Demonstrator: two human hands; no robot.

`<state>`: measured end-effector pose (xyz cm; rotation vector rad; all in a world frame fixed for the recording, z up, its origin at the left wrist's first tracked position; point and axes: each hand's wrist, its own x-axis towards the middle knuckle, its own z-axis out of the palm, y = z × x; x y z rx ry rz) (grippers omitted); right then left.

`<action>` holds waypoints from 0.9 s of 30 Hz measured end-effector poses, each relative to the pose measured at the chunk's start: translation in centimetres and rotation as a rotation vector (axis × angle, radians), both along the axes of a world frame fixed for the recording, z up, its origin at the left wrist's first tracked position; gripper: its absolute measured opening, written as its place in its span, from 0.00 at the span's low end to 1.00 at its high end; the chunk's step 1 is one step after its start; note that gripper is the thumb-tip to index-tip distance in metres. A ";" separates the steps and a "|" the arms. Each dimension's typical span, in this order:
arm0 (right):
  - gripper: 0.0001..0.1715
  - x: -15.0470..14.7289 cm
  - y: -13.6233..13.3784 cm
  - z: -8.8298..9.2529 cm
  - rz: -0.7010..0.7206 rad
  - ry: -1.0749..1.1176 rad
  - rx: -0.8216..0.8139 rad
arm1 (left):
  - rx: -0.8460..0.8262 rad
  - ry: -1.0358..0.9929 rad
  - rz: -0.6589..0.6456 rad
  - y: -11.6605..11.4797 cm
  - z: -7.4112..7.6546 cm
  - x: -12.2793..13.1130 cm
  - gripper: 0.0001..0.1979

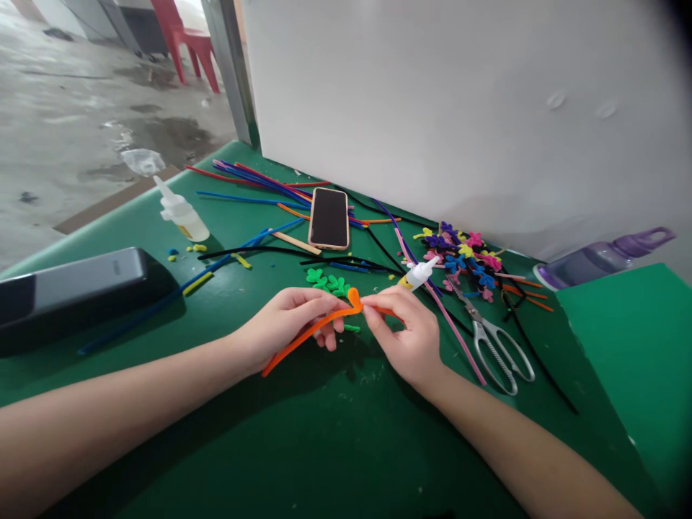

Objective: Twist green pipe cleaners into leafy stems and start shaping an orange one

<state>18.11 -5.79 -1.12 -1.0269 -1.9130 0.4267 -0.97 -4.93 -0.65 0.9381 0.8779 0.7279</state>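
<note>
An orange pipe cleaner [311,331] runs between my two hands above the table, with a small loop bent up near its middle. My left hand [292,321] is closed on it, left of the loop, and one end hangs down past the palm. The fingertips of my right hand [405,328] pinch it just right of the loop. Behind the hands lie green pipe-cleaner leaf shapes [327,281]. A small glue bottle [419,274] lies tilted just beyond my right hand. Right of that hand rest scissors [497,349] with grey handles, beside a pink pipe cleaner [457,335].
A phone [329,218] lies among loose coloured pipe cleaners [259,180]. Small pipe-cleaner flowers [468,259] are heaped at the right, near a purple bottle [600,258]. Another glue bottle [182,218] stands at the left, behind a dark box-shaped device [70,295]. A white panel [459,108] borders the back.
</note>
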 end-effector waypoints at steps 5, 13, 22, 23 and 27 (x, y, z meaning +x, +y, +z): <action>0.07 0.0 -0.1 -0.1 -0.056 0.103 -0.068 | 0.030 0.005 0.058 0.4 -0.3 -0.5 0.10; 0.06 -0.1 0.1 -0.3 -0.058 0.116 -0.132 | 0.114 0.044 -0.073 0.3 -0.2 -0.5 0.09; 0.08 -0.1 -0.3 -0.6 0.102 -0.024 0.108 | 0.276 0.168 -0.106 -0.3 -0.5 -0.3 0.11; 0.08 -0.1 -0.3 -0.6 0.118 -0.026 0.108 | 0.267 0.162 -0.043 -0.2 -0.6 -0.3 0.11; 0.08 -0.2 -0.4 -0.6 0.168 -0.023 0.102 | 0.253 0.066 0.066 -0.3 -0.5 -0.3 0.13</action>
